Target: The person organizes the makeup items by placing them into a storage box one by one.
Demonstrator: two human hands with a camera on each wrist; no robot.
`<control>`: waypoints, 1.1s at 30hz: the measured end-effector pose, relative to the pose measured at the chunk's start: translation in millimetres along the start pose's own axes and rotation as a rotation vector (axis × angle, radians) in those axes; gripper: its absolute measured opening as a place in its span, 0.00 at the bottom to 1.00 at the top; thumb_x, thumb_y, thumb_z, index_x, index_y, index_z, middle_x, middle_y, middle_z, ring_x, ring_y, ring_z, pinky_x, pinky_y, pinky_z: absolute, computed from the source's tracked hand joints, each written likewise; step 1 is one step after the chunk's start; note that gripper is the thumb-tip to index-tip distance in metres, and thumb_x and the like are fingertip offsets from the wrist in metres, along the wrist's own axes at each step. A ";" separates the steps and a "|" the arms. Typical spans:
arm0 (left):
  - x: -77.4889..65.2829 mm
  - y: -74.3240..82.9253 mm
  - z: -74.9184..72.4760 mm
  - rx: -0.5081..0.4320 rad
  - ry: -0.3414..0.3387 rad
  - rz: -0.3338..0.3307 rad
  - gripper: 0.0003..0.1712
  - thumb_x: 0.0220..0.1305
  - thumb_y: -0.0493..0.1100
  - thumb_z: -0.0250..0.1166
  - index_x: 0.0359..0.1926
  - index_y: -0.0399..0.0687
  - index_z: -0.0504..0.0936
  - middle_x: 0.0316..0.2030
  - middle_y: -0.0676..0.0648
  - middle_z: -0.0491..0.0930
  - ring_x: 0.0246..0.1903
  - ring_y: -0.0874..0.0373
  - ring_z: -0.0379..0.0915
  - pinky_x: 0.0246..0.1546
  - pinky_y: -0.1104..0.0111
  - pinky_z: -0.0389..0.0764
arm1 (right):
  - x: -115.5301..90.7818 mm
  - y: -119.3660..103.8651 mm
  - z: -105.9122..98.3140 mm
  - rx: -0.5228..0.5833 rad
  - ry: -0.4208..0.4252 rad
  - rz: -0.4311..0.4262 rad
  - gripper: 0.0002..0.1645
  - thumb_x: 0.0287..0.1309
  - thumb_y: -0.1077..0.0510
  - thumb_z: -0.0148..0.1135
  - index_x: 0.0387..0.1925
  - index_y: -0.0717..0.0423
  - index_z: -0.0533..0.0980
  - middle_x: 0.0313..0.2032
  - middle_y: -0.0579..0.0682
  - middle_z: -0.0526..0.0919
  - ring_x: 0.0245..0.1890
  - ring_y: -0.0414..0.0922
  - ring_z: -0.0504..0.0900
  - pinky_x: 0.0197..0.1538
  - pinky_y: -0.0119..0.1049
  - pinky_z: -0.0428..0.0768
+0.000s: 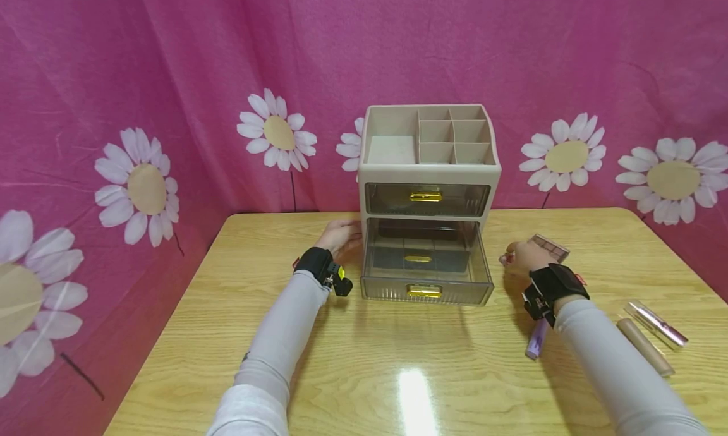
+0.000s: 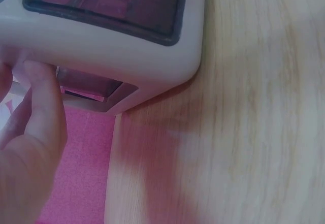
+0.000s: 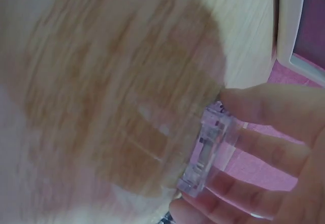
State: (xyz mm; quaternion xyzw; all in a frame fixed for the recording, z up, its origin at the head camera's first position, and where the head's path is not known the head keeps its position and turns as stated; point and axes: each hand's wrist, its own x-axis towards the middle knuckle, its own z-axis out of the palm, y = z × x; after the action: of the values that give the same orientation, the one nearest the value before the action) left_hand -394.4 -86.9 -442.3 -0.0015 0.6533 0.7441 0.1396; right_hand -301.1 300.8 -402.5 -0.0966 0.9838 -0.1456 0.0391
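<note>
A beige cosmetics organizer (image 1: 429, 174) stands at the back of the table. Its clear lower drawer (image 1: 372, 289) is pulled out, and I see nothing lying in it. My left hand (image 1: 339, 236) rests against the organizer's left side, fingers fairly straight; in the left wrist view the left hand (image 2: 38, 127) touches its edge. Right of the drawer, my right hand (image 1: 529, 259) pinches a small clear pinkish case (image 3: 205, 150) between thumb and fingers; its exact kind is unclear. An eyeshadow palette (image 1: 550, 248) shows just behind that hand, partly covered by it.
Under the right wrist lies a purple tube (image 1: 536, 340). Farther right, beside the forearm, are a beige tube (image 1: 645, 347) and a clear and pink tube (image 1: 656, 324). The upper drawer (image 1: 428, 199) is closed. A pink flowered curtain (image 1: 432, 44) hangs behind the table.
</note>
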 end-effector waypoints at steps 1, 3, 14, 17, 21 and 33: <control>2.0 -1.2 0.5 0.019 0.014 -0.001 0.19 0.62 0.34 0.58 0.54 0.36 0.73 0.47 0.39 0.77 0.45 0.51 0.75 0.46 0.66 0.78 | 0.5 0.5 0.1 -0.003 -0.004 -0.006 0.22 0.55 0.57 0.52 0.41 0.76 0.72 0.27 0.61 0.79 0.32 0.58 0.77 0.38 0.54 0.76; -7.9 7.1 7.8 0.045 0.043 -0.022 0.21 0.64 0.32 0.54 0.58 0.33 0.69 0.50 0.37 0.74 0.48 0.49 0.73 0.50 0.64 0.76 | 1.5 1.2 0.3 -0.001 -0.013 -0.011 0.21 0.55 0.57 0.52 0.40 0.75 0.72 0.26 0.58 0.79 0.30 0.56 0.77 0.37 0.53 0.76; 33.1 -24.1 -14.0 0.011 -0.011 0.029 0.20 0.61 0.34 0.59 0.54 0.35 0.73 0.45 0.39 0.78 0.43 0.51 0.76 0.44 0.65 0.79 | 1.3 3.7 0.7 0.056 -0.025 -0.037 0.19 0.47 0.62 0.58 0.38 0.76 0.72 0.23 0.54 0.76 0.27 0.51 0.73 0.35 0.48 0.75; -11.9 9.8 11.0 0.048 0.050 -0.033 0.21 0.64 0.32 0.54 0.59 0.34 0.69 0.52 0.37 0.73 0.50 0.49 0.72 0.52 0.63 0.75 | 0.2 4.5 0.8 0.077 -0.041 -0.026 0.21 0.46 0.62 0.59 0.40 0.76 0.72 0.25 0.57 0.78 0.28 0.51 0.73 0.36 0.48 0.76; -30.8 22.6 20.7 0.028 0.059 -0.041 0.22 0.64 0.30 0.53 0.59 0.31 0.68 0.52 0.35 0.72 0.51 0.47 0.71 0.53 0.63 0.74 | -0.7 6.0 -5.2 0.078 -0.042 -0.059 0.21 0.48 0.61 0.59 0.41 0.75 0.72 0.27 0.57 0.79 0.28 0.49 0.72 0.34 0.43 0.75; 132.0 -95.2 -58.0 -0.046 -0.045 0.021 0.25 0.58 0.37 0.63 0.58 0.40 0.71 0.47 0.41 0.77 0.45 0.51 0.76 0.45 0.62 0.79 | -26.3 -32.5 -68.7 0.123 -0.030 -0.228 0.23 0.46 0.65 0.63 0.45 0.73 0.72 0.34 0.60 0.79 0.44 0.63 0.74 0.44 0.54 0.75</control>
State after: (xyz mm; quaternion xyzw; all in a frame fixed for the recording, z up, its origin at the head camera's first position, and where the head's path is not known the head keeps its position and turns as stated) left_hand -511.8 -106.0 -567.7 0.0188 0.6327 0.7602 0.1464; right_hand -276.8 294.7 -326.2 -0.2075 0.9550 -0.2078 0.0427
